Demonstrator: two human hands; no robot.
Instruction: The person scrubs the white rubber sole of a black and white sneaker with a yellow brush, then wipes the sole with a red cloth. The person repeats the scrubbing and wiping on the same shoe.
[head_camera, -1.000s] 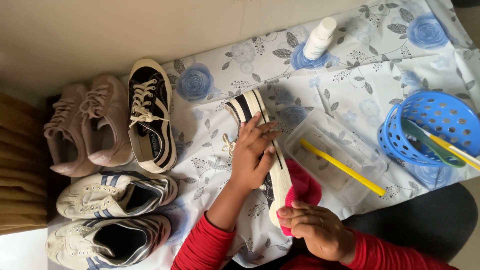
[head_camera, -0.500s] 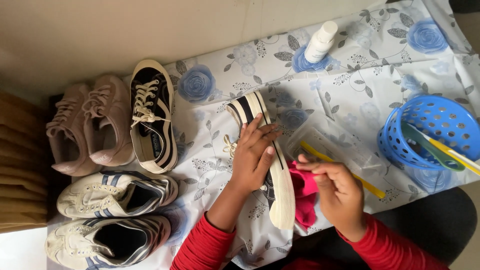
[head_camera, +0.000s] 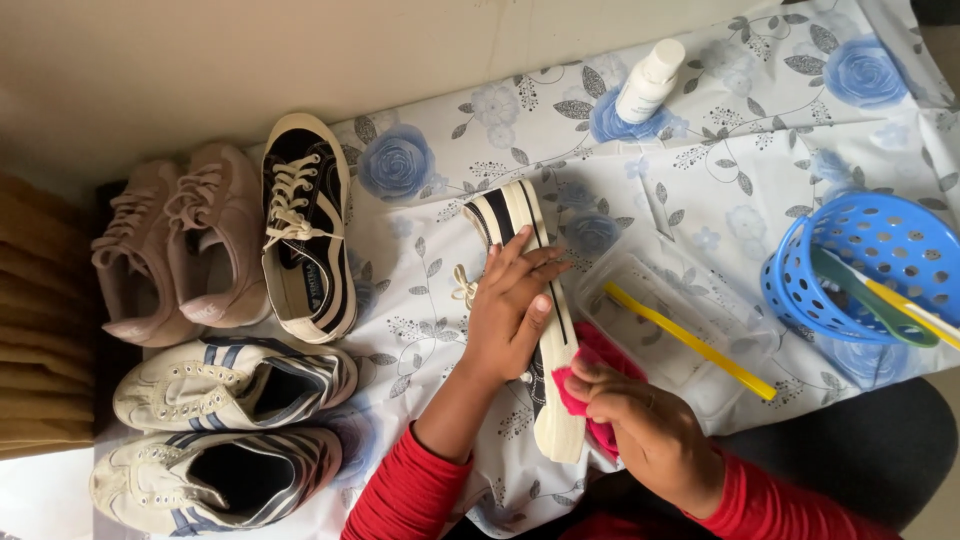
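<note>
we see two bare hands, the left hand (head_camera: 510, 315) near the middle of the frame and the right hand (head_camera: 645, 440) at lower right. no gloves or watch show. both forearms wear long red sleeves of a soft knit look, the left sleeve (head_camera: 410, 490) and the right sleeve (head_camera: 800, 505) ending at the wrist, plain, with no pattern or print.

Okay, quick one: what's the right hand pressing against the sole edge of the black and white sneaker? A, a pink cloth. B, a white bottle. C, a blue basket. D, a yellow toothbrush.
A: the right hand pinches a pink cloth against the sneaker sole's white edge.
</note>
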